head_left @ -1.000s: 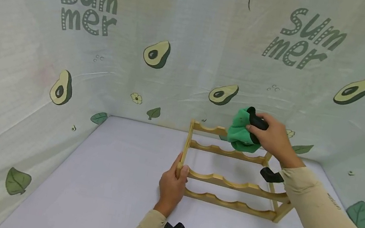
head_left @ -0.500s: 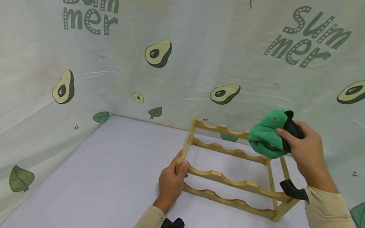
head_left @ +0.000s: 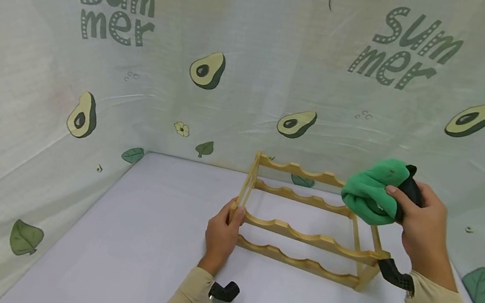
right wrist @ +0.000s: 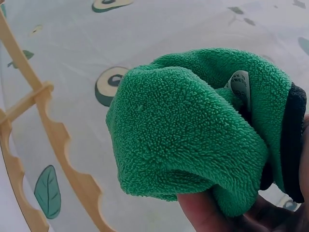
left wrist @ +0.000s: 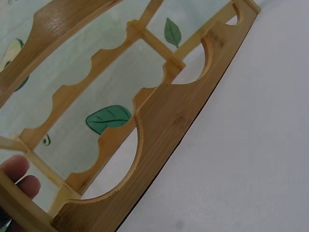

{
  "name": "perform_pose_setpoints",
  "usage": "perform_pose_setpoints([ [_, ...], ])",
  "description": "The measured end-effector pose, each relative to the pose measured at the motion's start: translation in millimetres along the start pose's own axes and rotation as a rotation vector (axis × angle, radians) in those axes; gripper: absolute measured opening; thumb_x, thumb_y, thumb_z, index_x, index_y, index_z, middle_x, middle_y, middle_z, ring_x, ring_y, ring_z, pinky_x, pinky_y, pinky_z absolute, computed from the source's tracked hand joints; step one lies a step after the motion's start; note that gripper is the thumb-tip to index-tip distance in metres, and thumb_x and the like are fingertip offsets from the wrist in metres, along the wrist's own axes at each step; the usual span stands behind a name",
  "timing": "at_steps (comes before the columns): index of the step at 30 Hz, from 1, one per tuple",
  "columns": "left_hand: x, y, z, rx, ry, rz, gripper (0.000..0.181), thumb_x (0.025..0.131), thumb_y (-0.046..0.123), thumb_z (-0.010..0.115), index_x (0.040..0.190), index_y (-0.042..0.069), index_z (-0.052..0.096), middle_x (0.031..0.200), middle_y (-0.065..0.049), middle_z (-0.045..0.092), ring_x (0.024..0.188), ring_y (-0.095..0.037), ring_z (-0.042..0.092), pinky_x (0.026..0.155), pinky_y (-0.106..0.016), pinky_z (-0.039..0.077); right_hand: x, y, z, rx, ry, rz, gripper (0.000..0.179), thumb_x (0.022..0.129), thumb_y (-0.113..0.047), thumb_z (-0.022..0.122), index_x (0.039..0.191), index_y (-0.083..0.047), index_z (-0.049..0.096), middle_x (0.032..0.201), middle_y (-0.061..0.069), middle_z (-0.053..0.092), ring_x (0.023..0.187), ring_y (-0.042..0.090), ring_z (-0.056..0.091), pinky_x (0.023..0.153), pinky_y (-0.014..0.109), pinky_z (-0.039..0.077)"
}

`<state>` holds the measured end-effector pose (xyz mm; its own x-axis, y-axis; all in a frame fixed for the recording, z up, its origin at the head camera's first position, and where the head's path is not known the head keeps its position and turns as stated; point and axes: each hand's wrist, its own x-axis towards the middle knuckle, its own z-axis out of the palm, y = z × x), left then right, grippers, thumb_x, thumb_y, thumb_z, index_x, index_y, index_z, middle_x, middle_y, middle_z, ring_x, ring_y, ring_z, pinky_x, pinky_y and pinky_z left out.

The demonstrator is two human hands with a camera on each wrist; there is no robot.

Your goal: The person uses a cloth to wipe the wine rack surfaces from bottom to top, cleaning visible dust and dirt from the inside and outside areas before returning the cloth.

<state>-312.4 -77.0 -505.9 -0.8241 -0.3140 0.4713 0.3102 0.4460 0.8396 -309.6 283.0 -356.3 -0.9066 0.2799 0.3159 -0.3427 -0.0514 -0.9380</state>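
A light wooden wine rack (head_left: 280, 227) with scalloped rails stands on the white-covered table in the head view. My left hand (head_left: 221, 234) grips its near left corner, fingers and thumb around the wood. Two of those fingertips (left wrist: 17, 166) show beside a bar in the left wrist view. Up over the rack's right side, my right hand (head_left: 428, 233) holds a bunched green cloth (head_left: 374, 191) with black edging. Seen from the right wrist, the fluffy cloth (right wrist: 178, 130) has a small white label (right wrist: 240, 89) and sits apart from the rack (right wrist: 58, 133).
The white tabletop (head_left: 134, 241) extends to the left and in front of the rack. A pale curtain (head_left: 259, 57) printed with avocados and leaves encloses the back and sides. Black angled mounts (head_left: 225, 291) stick out at both wrists.
My right hand has moved right with the green cloth, away from the rack's middle, and lately a bit lower. The left hand and the rack's near side have shifted slightly left.
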Motion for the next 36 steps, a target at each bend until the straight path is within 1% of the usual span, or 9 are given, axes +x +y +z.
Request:
perform_pose_setpoints([
  [3, 4.4, -1.2, -2.7, 0.000, 0.021, 0.012, 0.041, 0.097, 0.049, 0.063, 0.125, 0.020, 0.072, 0.075, 0.008, 0.064, 0.067, -0.012, 0.056, 0.058, -0.032, 0.046, -6.1, 2.1, -4.7, 0.085, 0.018, 0.003, 0.027, 0.089, -0.004, 0.076, 0.114, -0.006, 0.064, 0.108, 0.004, 0.058, 0.087, 0.013, 0.061, 0.065, 0.020, 0.054],
  [6, 9.5, -1.2, -4.5, 0.004, 0.012, 0.032, 0.041, 0.096, 0.050, 0.064, 0.120, 0.017, 0.074, 0.073, 0.006, 0.061, 0.065, -0.012, 0.054, 0.056, -0.032, 0.044, -12.9, 2.5, -11.0, 0.130, 0.049, 0.008, 0.030, 0.089, -0.002, 0.075, 0.117, -0.005, 0.062, 0.112, 0.006, 0.054, 0.090, 0.015, 0.058, 0.066, 0.020, 0.054],
  [11, 17.4, -0.5, -5.9, 0.032, 0.011, 0.047, 0.038, 0.095, 0.050, 0.064, 0.112, 0.016, 0.075, 0.079, 0.006, 0.066, 0.071, -0.011, 0.061, 0.059, -0.031, 0.047, -22.6, 2.6, -20.1, 0.172, 0.119, 0.017, 0.031, 0.089, -0.002, 0.074, 0.118, -0.003, 0.061, 0.114, 0.008, 0.050, 0.093, 0.017, 0.053, 0.065, 0.020, 0.054],
  [17, 19.8, 2.7, -8.0, 0.030, 0.044, 0.073, 0.043, 0.095, 0.041, 0.068, 0.125, 0.010, 0.069, 0.096, -0.002, 0.067, 0.086, -0.017, 0.066, 0.071, -0.037, 0.054, -29.0, 6.8, -26.5, 0.138, 0.198, 0.026, 0.028, 0.088, -0.002, 0.076, 0.114, -0.004, 0.066, 0.110, 0.008, 0.051, 0.090, 0.016, 0.053, 0.063, 0.019, 0.054],
  [22, 20.4, 8.0, -10.3, 0.026, 0.101, 0.110, 0.049, 0.094, 0.036, 0.070, 0.132, 0.007, 0.061, 0.106, -0.006, 0.062, 0.102, -0.021, 0.062, 0.085, -0.044, 0.050, -29.6, 10.7, -35.6, 0.120, 0.232, 0.042, 0.030, 0.088, -0.001, 0.076, 0.115, -0.006, 0.065, 0.113, 0.006, 0.050, 0.094, 0.016, 0.051, 0.063, 0.017, 0.053],
  [26, 22.1, 13.2, -12.5, 0.047, 0.155, 0.177, 0.047, 0.093, 0.032, 0.071, 0.130, 0.005, 0.061, 0.115, -0.009, 0.060, 0.111, -0.024, 0.057, 0.094, -0.045, 0.044, -28.4, 13.9, -43.2, 0.141, 0.276, 0.043, 0.030, 0.086, 0.001, 0.076, 0.114, -0.006, 0.067, 0.113, 0.006, 0.049, 0.094, 0.015, 0.052, 0.062, 0.018, 0.054],
  [30, 23.7, 21.1, -11.9, 0.067, 0.198, 0.281, 0.037, 0.090, 0.024, 0.072, 0.122, 0.006, 0.065, 0.117, -0.010, 0.061, 0.114, -0.027, 0.054, 0.098, -0.049, 0.034, -28.4, 16.6, -51.3, 0.192, 0.327, 0.043, 0.029, 0.084, 0.003, 0.078, 0.110, -0.003, 0.068, 0.112, 0.008, 0.052, 0.090, 0.015, 0.056, 0.060, 0.020, 0.055],
  [34, 22.2, 31.3, -6.6, 0.094, 0.198, 0.387, 0.028, 0.088, 0.017, 0.072, 0.113, 0.006, 0.068, 0.114, -0.008, 0.063, 0.112, -0.026, 0.056, 0.106, -0.056, 0.024, -30.2, 18.1, -60.9, 0.201, 0.388, 0.081, 0.032, 0.082, 0.003, 0.081, 0.110, -0.005, 0.068, 0.114, 0.005, 0.053, 0.088, 0.013, 0.057, 0.058, 0.020, 0.054],
  [36, 20.5, 36.8, -3.4, 0.101, 0.188, 0.423, 0.025, 0.088, 0.017, 0.071, 0.111, 0.006, 0.069, 0.114, -0.008, 0.064, 0.112, -0.025, 0.057, 0.108, -0.059, 0.020, -31.4, 19.5, -65.5, 0.193, 0.406, 0.102, 0.034, 0.081, 0.001, 0.082, 0.111, -0.007, 0.067, 0.116, 0.005, 0.051, 0.090, 0.013, 0.057, 0.058, 0.020, 0.054],
])
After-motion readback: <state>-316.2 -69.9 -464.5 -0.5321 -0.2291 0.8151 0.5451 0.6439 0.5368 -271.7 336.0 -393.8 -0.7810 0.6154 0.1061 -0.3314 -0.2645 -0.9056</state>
